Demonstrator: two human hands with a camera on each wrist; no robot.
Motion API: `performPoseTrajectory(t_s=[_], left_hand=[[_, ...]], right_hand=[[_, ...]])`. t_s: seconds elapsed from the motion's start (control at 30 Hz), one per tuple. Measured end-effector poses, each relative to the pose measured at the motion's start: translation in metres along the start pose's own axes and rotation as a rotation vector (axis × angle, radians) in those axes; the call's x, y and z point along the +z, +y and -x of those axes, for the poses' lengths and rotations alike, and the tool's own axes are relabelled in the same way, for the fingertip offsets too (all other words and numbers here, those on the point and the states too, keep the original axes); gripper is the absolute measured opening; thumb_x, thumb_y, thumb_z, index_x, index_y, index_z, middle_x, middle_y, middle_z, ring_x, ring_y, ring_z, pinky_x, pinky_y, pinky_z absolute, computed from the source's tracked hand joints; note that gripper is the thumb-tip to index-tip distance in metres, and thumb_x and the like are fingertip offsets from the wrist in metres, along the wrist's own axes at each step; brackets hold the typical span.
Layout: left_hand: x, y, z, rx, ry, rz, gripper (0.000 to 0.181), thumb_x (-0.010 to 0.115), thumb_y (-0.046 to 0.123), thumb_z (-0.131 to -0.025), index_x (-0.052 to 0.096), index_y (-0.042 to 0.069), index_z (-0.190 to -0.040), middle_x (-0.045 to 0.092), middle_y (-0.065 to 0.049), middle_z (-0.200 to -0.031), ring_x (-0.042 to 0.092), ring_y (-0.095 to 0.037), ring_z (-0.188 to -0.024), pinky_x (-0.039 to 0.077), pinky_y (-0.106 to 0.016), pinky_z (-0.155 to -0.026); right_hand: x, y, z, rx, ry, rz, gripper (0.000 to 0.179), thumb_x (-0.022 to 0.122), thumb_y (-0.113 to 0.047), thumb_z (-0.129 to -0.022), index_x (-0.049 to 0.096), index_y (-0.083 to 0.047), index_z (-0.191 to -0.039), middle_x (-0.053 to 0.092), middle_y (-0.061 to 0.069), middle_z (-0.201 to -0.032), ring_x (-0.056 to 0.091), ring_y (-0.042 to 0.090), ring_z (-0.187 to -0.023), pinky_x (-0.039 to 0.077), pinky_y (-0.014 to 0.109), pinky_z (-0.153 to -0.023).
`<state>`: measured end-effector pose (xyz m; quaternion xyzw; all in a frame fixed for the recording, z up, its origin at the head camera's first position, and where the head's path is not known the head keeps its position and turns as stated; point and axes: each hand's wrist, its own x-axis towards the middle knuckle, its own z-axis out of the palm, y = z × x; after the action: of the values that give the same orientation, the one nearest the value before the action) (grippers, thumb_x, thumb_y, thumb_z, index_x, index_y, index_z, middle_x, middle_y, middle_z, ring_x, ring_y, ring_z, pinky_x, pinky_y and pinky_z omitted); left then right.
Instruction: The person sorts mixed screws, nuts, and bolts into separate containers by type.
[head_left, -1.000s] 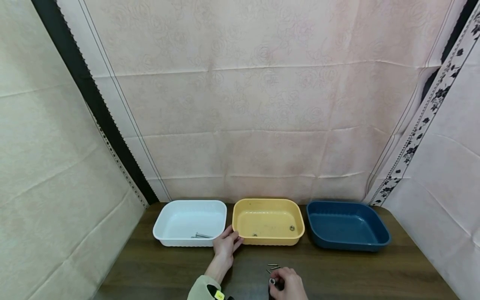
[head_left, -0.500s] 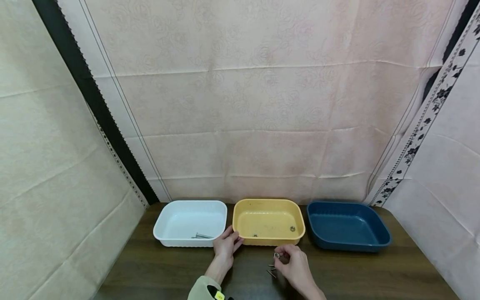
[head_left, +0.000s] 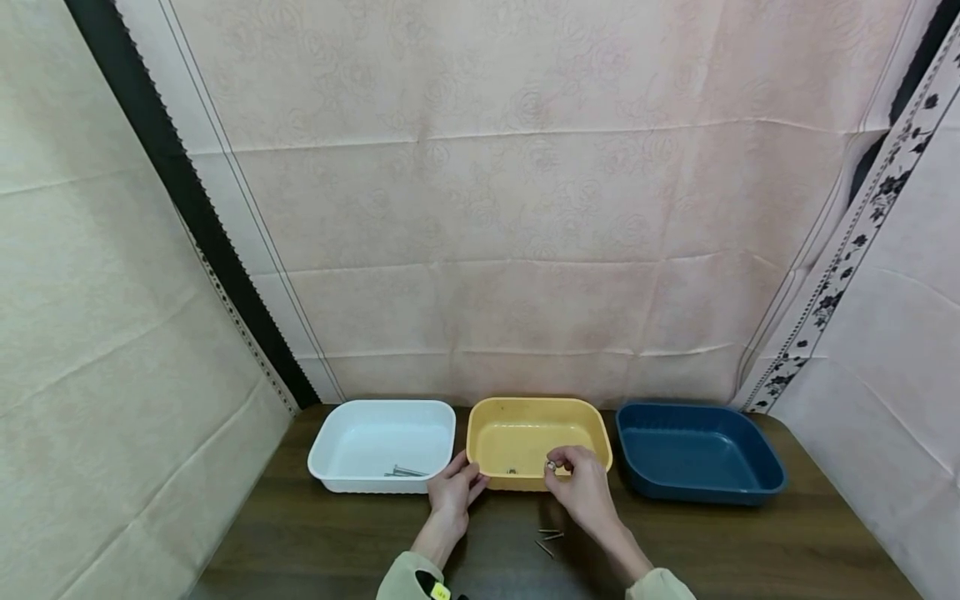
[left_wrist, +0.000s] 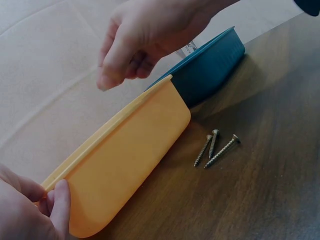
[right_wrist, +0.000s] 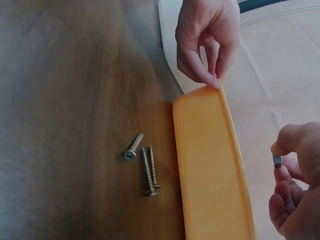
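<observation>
My left hand (head_left: 450, 496) pinches the front left corner of the yellow tray (head_left: 517, 433) by its rim. Above that tray's front right part, my right hand (head_left: 588, 493) holds a small metal nut (right_wrist: 277, 160) between thumb and forefinger. One nut (head_left: 512, 472) lies on the tray's floor near the front wall; the tray's right side is partly hidden behind the right hand. On the wood in front of the tray are three screws (left_wrist: 222, 151), two close together and one a little apart.
To the left stands a white tray (head_left: 375, 437) with a few long screws or nails (head_left: 405, 471) in it. A dark blue tray (head_left: 697, 450) is on the right. Behind all three trays a pale patterned cloth (head_left: 525, 250) hangs at the table's back edge.
The right hand has moved from the screws on the table up and forward to above the yellow tray, carrying the nut. The left hand has stayed at the tray's corner.
</observation>
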<state>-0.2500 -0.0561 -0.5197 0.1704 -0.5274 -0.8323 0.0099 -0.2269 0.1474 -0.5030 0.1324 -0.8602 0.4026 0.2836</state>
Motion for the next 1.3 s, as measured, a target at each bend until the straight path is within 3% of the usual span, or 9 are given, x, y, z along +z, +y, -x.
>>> performPoseTrajectory(t_s=[0.17,0.47,0.63,0.97,1.3], left_hand=[[0.001,-0.001,-0.001,0.001,0.012,-0.002,0.046,0.059,-0.01,-0.093,0.052,-0.011,-0.138,0.058,-0.032,-0.127,0.07,-0.024,-0.084,0.061,-0.032,-0.076],[0.001,-0.001,0.0,0.01,0.012,0.011,0.049,0.06,-0.011,-0.092,0.049,-0.012,-0.139,0.064,-0.026,-0.109,0.068,-0.019,-0.078,0.061,-0.031,-0.074],[0.001,0.0,0.0,0.019,0.001,0.015,0.05,0.059,-0.012,-0.092,0.047,-0.013,-0.14,0.065,-0.026,-0.113,0.069,-0.019,-0.079,0.061,-0.031,-0.074],[0.001,0.0,-0.002,0.002,0.007,0.01,0.049,0.059,-0.011,-0.092,0.048,-0.013,-0.14,0.066,-0.022,-0.099,0.069,-0.019,-0.079,0.061,-0.031,-0.074],[0.001,0.001,0.001,-0.011,0.007,0.0,0.05,0.06,-0.01,-0.093,0.048,-0.011,-0.141,0.065,-0.021,-0.099,0.067,-0.018,-0.078,0.061,-0.033,-0.077]], right_hand=[[0.009,0.005,-0.01,0.007,-0.014,0.026,0.014,0.079,0.003,-0.073,0.071,-0.005,-0.082,0.062,-0.001,-0.077,0.055,0.017,-0.073,0.049,0.034,-0.067],[0.016,0.012,-0.017,0.003,-0.045,0.052,0.012,0.078,0.002,-0.074,0.071,-0.004,-0.081,0.063,0.003,-0.076,0.056,0.022,-0.073,0.048,0.037,-0.067],[0.018,0.013,-0.019,0.026,-0.067,0.07,0.009,0.077,0.0,-0.075,0.071,-0.004,-0.081,0.062,0.003,-0.076,0.054,0.021,-0.073,0.048,0.037,-0.067],[0.023,0.013,-0.02,0.024,-0.075,0.07,0.009,0.077,-0.001,-0.074,0.071,-0.004,-0.081,0.062,0.002,-0.076,0.054,0.021,-0.074,0.046,0.038,-0.068],[0.026,0.013,-0.021,0.015,-0.074,0.052,0.009,0.076,0.0,-0.074,0.071,-0.004,-0.08,0.062,0.002,-0.075,0.055,0.023,-0.072,0.046,0.036,-0.066]])
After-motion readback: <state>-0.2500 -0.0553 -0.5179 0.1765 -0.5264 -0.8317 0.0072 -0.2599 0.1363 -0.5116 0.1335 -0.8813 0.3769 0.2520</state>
